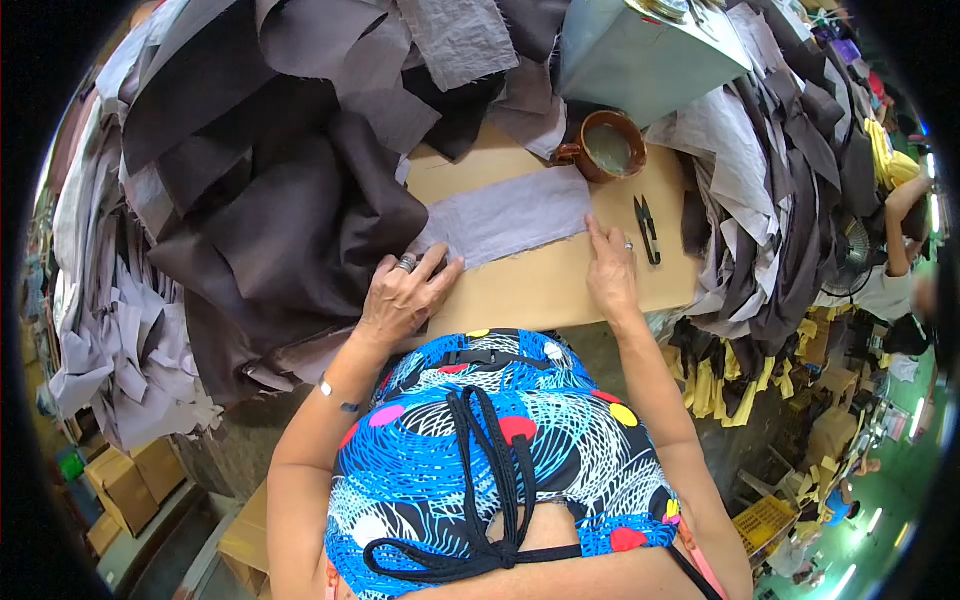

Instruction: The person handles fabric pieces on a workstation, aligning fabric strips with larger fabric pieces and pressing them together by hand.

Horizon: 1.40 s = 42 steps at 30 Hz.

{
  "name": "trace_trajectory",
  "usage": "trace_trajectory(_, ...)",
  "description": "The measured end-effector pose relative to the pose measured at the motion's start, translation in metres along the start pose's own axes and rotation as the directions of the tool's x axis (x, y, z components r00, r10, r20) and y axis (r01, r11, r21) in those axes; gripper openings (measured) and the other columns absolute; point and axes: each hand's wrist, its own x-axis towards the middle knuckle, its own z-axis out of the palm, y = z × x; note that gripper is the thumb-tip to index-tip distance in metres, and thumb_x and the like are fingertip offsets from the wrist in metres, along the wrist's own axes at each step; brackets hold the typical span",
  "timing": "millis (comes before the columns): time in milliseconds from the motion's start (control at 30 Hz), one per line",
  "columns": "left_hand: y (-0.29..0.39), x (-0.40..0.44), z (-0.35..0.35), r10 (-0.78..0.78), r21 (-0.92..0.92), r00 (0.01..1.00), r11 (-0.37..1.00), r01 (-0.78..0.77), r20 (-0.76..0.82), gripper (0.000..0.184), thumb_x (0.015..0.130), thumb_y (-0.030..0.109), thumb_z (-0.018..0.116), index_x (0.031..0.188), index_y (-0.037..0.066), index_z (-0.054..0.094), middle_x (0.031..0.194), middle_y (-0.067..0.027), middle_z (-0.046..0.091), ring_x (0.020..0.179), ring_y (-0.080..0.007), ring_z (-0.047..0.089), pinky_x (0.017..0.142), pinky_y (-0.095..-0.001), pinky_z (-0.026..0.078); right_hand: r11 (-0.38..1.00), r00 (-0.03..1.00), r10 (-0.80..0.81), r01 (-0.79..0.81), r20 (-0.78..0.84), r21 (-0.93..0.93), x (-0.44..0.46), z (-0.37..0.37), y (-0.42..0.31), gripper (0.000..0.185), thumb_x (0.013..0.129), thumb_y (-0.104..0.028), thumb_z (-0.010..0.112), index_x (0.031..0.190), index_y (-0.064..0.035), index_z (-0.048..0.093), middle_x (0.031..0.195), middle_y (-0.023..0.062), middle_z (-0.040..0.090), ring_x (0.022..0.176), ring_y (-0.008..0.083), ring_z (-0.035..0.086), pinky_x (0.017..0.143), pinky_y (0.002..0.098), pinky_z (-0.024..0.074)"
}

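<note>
A pale grey-lilac strip of cloth lies flat across the light tabletop. At its lower left end rests my left hand, fingers spread, with rings on one finger, some fingertips on the cloth. My right hand touches the strip's right end with the index fingertip; its other fingers are partly curled, and no object shows in it. Right of this hand, thread snips lie on the table. Above the strip's right end stands a brown mug with cloudy contents.
Dark brown fabric is heaped at the left, near my left hand. A pale blue-grey box stands behind the mug. More cloth pieces hang over the right side. Another person's arm shows at the far right.
</note>
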Motion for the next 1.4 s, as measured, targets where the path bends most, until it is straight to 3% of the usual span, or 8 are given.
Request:
trace_trajectory(267, 0.000, -0.001, 0.000, -0.012, 0.008, 1.000, 1.000, 0.012, 0.004, 0.032, 0.077, 0.022, 0.054, 0.109, 0.018, 0.058, 0.104, 0.0002, 0.055, 0.066, -0.0117, 0.055, 0.057, -0.0292, 0.040, 0.916, 0.997, -0.050, 0.022, -0.060, -0.402, -0.002, 0.012, -0.022, 0.053, 0.072, -0.005, 0.053, 0.124, 0.0030, 0.044, 0.095, 0.0155, 0.054, 0.090, 0.0304, 0.055, 0.074, 0.0420, 0.0409)
trace_trajectory(567, 0.001, -0.001, 0.000, -0.023, -0.007, 1.000, 1.000, 0.023, 0.006, 0.032, 0.077, 0.023, 0.053, 0.108, 0.018, 0.059, 0.105, -0.0010, 0.056, 0.074, -0.0154, 0.058, 0.059, -0.0299, 0.041, 0.866, 0.975, -0.203, 0.137, -0.087, -0.482, 0.009, -0.002, -0.001, 0.048, 0.072, -0.005, 0.052, 0.119, -0.0051, 0.050, 0.092, 0.0114, 0.054, 0.071, 0.0264, 0.057, 0.072, 0.0397, 0.0390)
trace_trajectory(667, 0.000, -0.001, -0.001, -0.025, -0.007, 1.000, 1.000, 0.025, 0.006, 0.032, 0.077, 0.022, 0.052, 0.108, 0.018, 0.059, 0.106, -0.0009, 0.055, 0.074, -0.0152, 0.058, 0.059, -0.0300, 0.041, 0.884, 0.983, -0.182, 0.180, 0.037, -0.431, 0.007, -0.017, -0.003, 0.055, 0.077, -0.036, 0.044, 0.122, -0.0050, 0.047, 0.097, 0.0119, 0.053, 0.082, 0.0257, 0.055, 0.068, 0.0402, 0.0338)
trace_trajectory(767, 0.001, 0.000, -0.002, -0.029, -0.012, 1.000, 0.999, 0.029, 0.006, 0.032, 0.078, 0.021, 0.051, 0.108, 0.018, 0.058, 0.106, -0.0007, 0.055, 0.073, -0.0148, 0.058, 0.059, -0.0301, 0.041, 0.853, 0.920, -0.376, 0.295, -0.114, -0.430, -0.001, -0.002, -0.006, 0.049, 0.076, -0.007, 0.048, 0.125, -0.0078, 0.048, 0.087, 0.0081, 0.052, 0.070, 0.0229, 0.056, 0.070, 0.0387, 0.0378)
trace_trajectory(967, 0.001, -0.001, 0.000, -0.033, -0.005, 0.999, 0.999, 0.033, 0.018, 0.031, 0.078, 0.021, 0.051, 0.108, 0.018, 0.058, 0.106, -0.0001, 0.055, 0.072, -0.0132, 0.057, 0.059, -0.0300, 0.041, 0.851, 0.937, -0.348, 0.328, 0.027, -0.410, -0.020, 0.013, -0.049, 0.049, 0.076, -0.008, 0.049, 0.124, -0.0062, 0.049, 0.090, 0.0071, 0.054, 0.079, 0.0214, 0.055, 0.072, 0.0396, 0.0388)
trace_trajectory(1233, 0.002, 0.000, -0.005, -0.044, -0.010, 0.998, 0.999, 0.045, 0.035, 0.032, 0.078, 0.022, 0.053, 0.108, 0.019, 0.058, 0.107, -0.0004, 0.055, 0.073, -0.0138, 0.058, 0.059, -0.0302, 0.041, 0.862, 0.928, -0.369, 0.322, -0.050, -0.393, -0.005, -0.001, -0.038, 0.046, 0.074, -0.009, 0.052, 0.119, -0.0152, 0.055, 0.085, 0.0063, 0.054, 0.075, 0.0216, 0.055, 0.071, 0.0407, 0.0380)
trace_trajectory(1333, 0.002, 0.000, -0.005, -0.045, -0.019, 0.999, 0.999, 0.045, 0.021, 0.031, 0.078, 0.021, 0.052, 0.109, 0.019, 0.058, 0.107, -0.0003, 0.055, 0.072, -0.0140, 0.058, 0.060, -0.0302, 0.041, 0.863, 0.925, -0.349, 0.380, 0.151, -0.331, -0.012, 0.001, -0.055, 0.044, 0.078, -0.010, 0.048, 0.121, -0.0166, 0.052, 0.091, 0.0069, 0.055, 0.083, 0.0216, 0.056, 0.074, 0.0402, 0.0388)
trace_trajectory(1400, 0.002, -0.001, -0.001, -0.041, -0.010, 0.999, 0.999, 0.041, 0.011, 0.031, 0.078, 0.021, 0.052, 0.109, 0.019, 0.057, 0.107, -0.0002, 0.055, 0.072, -0.0139, 0.058, 0.059, -0.0303, 0.041, 0.921, 0.924, -0.371, 0.379, 0.093, -0.090, -0.003, -0.006, -0.042, 0.045, 0.076, -0.008, 0.049, 0.120, -0.0173, 0.053, 0.092, 0.0081, 0.055, 0.086, 0.0236, 0.055, 0.075, 0.0405, 0.0397)
